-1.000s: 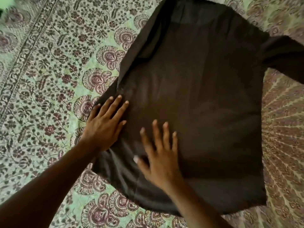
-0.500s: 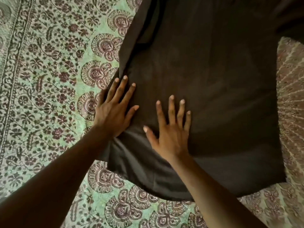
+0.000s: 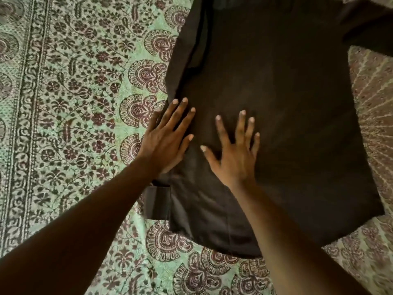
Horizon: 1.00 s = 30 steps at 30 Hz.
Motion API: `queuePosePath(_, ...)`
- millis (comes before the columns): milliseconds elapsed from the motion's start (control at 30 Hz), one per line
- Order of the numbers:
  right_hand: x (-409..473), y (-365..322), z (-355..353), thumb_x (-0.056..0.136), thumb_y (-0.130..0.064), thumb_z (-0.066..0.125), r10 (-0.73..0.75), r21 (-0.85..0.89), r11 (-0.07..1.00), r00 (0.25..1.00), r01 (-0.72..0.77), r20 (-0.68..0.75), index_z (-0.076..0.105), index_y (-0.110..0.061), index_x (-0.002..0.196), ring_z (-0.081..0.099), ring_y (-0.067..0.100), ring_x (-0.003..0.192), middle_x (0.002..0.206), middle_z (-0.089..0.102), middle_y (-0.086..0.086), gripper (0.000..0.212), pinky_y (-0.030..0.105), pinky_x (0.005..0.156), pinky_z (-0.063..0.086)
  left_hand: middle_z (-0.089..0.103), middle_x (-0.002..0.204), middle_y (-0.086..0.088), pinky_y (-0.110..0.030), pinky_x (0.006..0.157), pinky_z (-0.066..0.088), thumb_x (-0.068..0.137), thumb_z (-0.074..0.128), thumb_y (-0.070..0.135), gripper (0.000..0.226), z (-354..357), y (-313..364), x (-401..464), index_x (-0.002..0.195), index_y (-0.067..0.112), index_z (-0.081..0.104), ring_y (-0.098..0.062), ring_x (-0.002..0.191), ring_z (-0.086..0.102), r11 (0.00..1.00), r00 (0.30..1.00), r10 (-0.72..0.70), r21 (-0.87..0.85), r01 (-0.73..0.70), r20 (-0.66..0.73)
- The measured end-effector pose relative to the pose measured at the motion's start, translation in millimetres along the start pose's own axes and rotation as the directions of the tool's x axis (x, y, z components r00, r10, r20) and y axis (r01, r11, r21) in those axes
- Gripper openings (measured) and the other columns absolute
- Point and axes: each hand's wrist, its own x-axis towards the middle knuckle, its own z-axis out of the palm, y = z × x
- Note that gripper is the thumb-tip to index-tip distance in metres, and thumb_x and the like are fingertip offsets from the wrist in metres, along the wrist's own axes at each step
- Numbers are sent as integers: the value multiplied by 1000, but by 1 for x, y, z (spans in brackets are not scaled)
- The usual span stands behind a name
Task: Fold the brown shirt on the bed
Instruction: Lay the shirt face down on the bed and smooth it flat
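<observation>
Bed sheet (image 3: 70, 116): green with dark red flowers, it fills the 9 o'clock side.
Left hand (image 3: 164, 141): flat on the shirt's left edge, fingers straight and close together, pointing to 1 o'clock.
Right hand (image 3: 235, 156): flat on the shirt just beside the left hand, fingers straight and spread apart, pointing to 12 o'clock.
Brown shirt (image 3: 287, 103): spread out on the bed, from the middle up to 1 o'clock.
Sleeve (image 3: 370, 28): sticks out at 2 o'clock.

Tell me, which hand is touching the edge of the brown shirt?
The left hand. It lies flat on the left edge of the brown shirt, its heel over the patterned bedspread. The right hand rests wholly on the cloth, away from any edge.
</observation>
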Motion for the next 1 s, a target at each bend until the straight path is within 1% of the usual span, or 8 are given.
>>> queuePosePath(133,-50,-27,8,94,-72,37,-236,8,972,969,236,67,20,-50,156,-1,35,157,172,0,3,68,65,120,11,8,173,-2,-52,123,20,102,28,43,62,-3,-15,23,162,26,21,-24,160,7,999,998,27,21,-28,63)
queuePosePath(267,-92,-19,5,98,-68,38,-418,143,905,901,401,119,22,-46,158,-1,27,158,172,-1,0,65,63,117,22,14,172,-2,-53,121,24,104,25,48,61,-3,-25,13,160,26,27,-25,159,13,1000,995,21,18,-23,101)
queuePosePath(433,25,-7,-11,101,-60,41,-123,109,985,984,137,-128,23,-37,160,-2,31,158,171,1,8,66,58,123,18,28,167,-5,-52,115,32,104,35,43,54,-15,-25,50,150,17,45,-27,154,26,999,1000,17,-49,-18,-19)
queuePosePath(567,139,-9,-11,98,-64,36,132,97,988,987,-123,-89,20,-34,160,-7,39,156,171,-4,10,70,65,121,15,25,168,-2,-53,117,30,104,37,41,52,-11,-38,107,150,16,43,-27,156,22,987,998,-35,-159,25,-57)
queuePosePath(700,126,-42,-4,98,-64,30,-7,27,1000,1000,7,-15,18,-28,161,-6,37,156,171,1,11,74,65,122,8,32,165,-6,-53,115,35,103,48,30,45,-6,-54,142,145,14,47,-31,151,31,964,992,-91,-256,68,-82)
queuePosePath(833,96,-47,-4,96,-57,43,-231,118,965,972,235,-44,36,-24,156,9,29,157,170,14,10,69,57,121,22,50,144,-12,-47,105,48,94,55,4,23,-19,-64,159,117,5,60,-31,131,51,845,957,-158,-535,5,-242)
queuePosePath(933,138,-31,-7,95,-55,47,-52,151,985,978,83,-202,40,-23,155,14,29,157,169,19,11,68,53,123,20,50,127,-14,-26,96,45,91,57,-1,20,-32,-65,159,109,1,52,-19,116,50,763,907,-292,-646,29,-304)
queuePosePath(1000,172,-27,-7,97,-57,42,88,171,984,981,-57,-175,35,-25,157,11,30,157,169,16,11,69,54,124,18,45,128,-16,-16,95,41,90,62,4,31,-31,-65,149,116,-2,46,-13,116,45,763,908,-326,-641,86,-265)
